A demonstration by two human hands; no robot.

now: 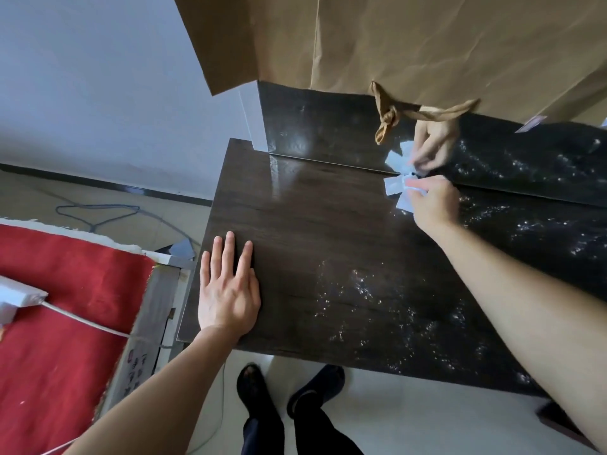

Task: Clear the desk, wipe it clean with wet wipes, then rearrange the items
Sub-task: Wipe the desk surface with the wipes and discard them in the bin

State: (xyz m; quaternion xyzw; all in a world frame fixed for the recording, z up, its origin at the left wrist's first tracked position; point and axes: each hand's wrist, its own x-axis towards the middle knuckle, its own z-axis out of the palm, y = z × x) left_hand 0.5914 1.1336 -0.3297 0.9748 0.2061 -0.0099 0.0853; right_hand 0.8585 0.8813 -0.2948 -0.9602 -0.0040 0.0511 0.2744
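One desk [328, 257], one wet wipe [395, 188], one brown paper bag [427, 44] and two hands are counted; a second wipe and hand seen above are only a mirror image in the glossy back panel [328, 126]. Two dark shoes [253, 385] are seen at 6 o'clock on the pale floor.

The bag is hung across 12 o'clock, covering the upper part of the panel, and its twisted handle [391, 113] dangles just above the wipe. A red cloth [65, 290] is spread at 8 o'clock, with a white box [23, 295] and a white cable [85, 320] lying on it. Wet specks [361, 290] are scattered over the desk from the centre towards 3 o'clock.

The left hand [228, 290] is laid flat at 8 o'clock near the desk's left edge – fingers straight, nothing held. The right hand [433, 205] is stretched to 2 o'clock, its fingers curled round the crumpled wipe, which is held at the seam where the desktop meets the panel.
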